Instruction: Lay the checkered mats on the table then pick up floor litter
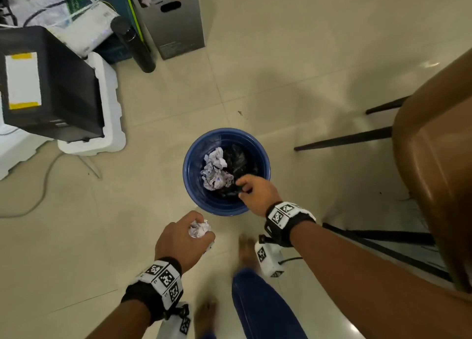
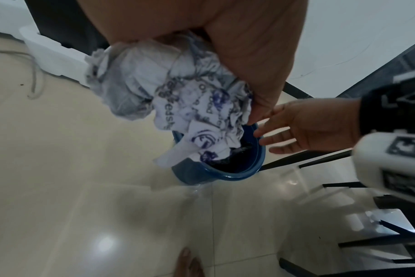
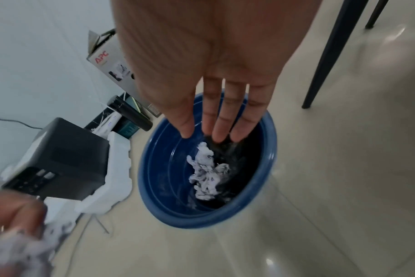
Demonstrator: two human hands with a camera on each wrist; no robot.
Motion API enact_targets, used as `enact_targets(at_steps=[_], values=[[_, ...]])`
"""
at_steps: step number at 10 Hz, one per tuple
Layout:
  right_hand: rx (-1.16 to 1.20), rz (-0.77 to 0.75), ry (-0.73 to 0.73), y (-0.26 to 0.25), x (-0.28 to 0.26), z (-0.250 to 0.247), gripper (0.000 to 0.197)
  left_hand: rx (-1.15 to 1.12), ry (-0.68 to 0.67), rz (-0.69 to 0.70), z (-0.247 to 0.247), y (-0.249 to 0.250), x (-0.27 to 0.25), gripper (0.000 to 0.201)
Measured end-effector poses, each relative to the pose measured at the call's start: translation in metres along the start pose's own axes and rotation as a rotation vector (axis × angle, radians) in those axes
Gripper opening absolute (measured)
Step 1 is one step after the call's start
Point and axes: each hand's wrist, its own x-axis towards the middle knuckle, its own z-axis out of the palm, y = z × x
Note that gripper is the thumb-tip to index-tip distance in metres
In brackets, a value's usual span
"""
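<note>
A round blue bin (image 1: 189, 160) stands on the tiled floor, with crumpled printed paper (image 1: 215, 168) and a dark liner inside. My left hand (image 1: 184, 236) holds a crumpled paper ball (image 1: 200, 229) just short of the bin's near rim; in the left wrist view the paper ball (image 2: 173, 97) is bunched under my fingers (image 2: 261, 90). My right hand (image 1: 255, 193) hangs over the bin's near right side. The right wrist view shows its fingers (image 3: 225, 120) straight and empty above the bin (image 3: 154, 178) and the paper inside (image 3: 206, 172).
A brown table edge (image 1: 434, 160) with dark legs (image 1: 344, 140) stands at the right. At the left sit a black unit (image 1: 48, 88) on white foam (image 1: 102, 124), a grey box (image 1: 173, 16), a black cylinder (image 1: 135, 45) and a floor cable (image 1: 43, 185). My bare feet (image 1: 246, 249) are below.
</note>
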Motion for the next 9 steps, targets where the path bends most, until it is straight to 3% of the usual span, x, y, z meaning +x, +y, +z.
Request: enact_targets(at_steps=[1,3,4,5,6,8,9], values=[[-0.087,0.009,-0.109,0.025,-0.007,-0.006,0.026,-0.011,0.005,0.01,0.006,0.014,0.021,0.022],[-0.098,0.085,-0.128,0.058,-0.019,-0.012,0.027,-0.008,0.106,0.153,0.017,0.05,0.075,0.027],[-0.027,0.135,-0.074,0.063,-0.024,-0.013,0.025,0.139,0.062,0.192,0.016,0.06,0.098,0.045],[0.022,0.165,-0.036,0.062,-0.029,-0.011,0.024,0.222,-0.055,0.193,0.01,0.057,0.113,0.076],[0.038,0.186,-0.023,0.053,-0.036,-0.01,0.023,0.179,-0.151,0.275,-0.003,0.051,0.107,0.067],[0.103,0.163,0.031,0.017,-0.058,-0.016,0.023,0.183,-0.105,0.245,-0.039,0.05,0.07,0.015],[0.145,0.126,0.111,-0.002,-0.075,-0.029,0.023,0.139,-0.087,0.257,-0.054,0.053,0.05,0.012]])
